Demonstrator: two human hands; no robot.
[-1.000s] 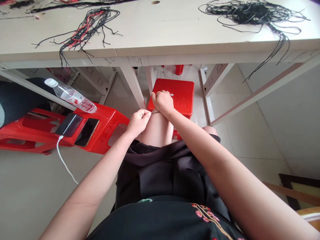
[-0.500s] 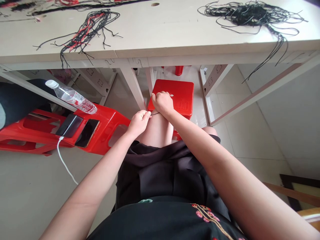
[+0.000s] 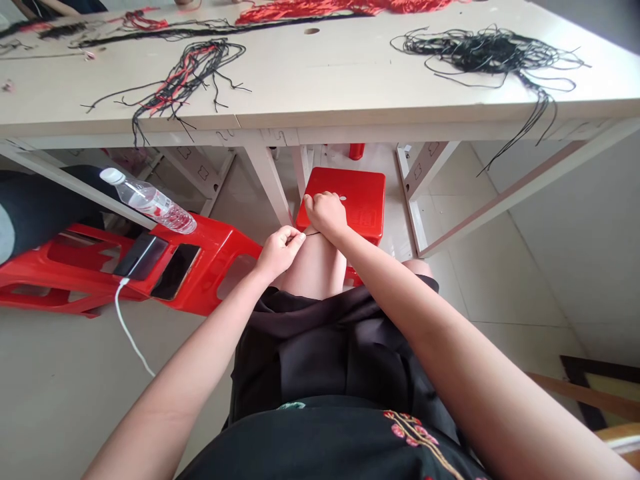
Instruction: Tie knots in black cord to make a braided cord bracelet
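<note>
A short stretch of thin black cord (image 3: 313, 233) runs across my bare knee (image 3: 314, 263). Its left end is pinched between the thumb and fingers of my left hand (image 3: 281, 253). Closed and lying on the knee, my right hand (image 3: 327, 212) is at the cord's other side; its palm and fingertips are largely hidden from above. On the table lie a bundle of black and red cords (image 3: 183, 77) to the left and a tangled heap of black cords (image 3: 493, 53) to the right, both with ends hanging over the front edge.
Beyond my knee stands a red stool (image 3: 363, 193). More red stools to the left carry a water bottle (image 3: 155, 203), a phone (image 3: 175, 272) and a black power bank (image 3: 141, 255) with a white cable (image 3: 125, 320). The table edge (image 3: 350, 120) crosses ahead; red cords (image 3: 320, 9) lie farther back.
The view has tilted up slightly, so more red cords show at the table's back. Both hands keep nearly the same place on the knee; the left fingers have shifted slightly.
</note>
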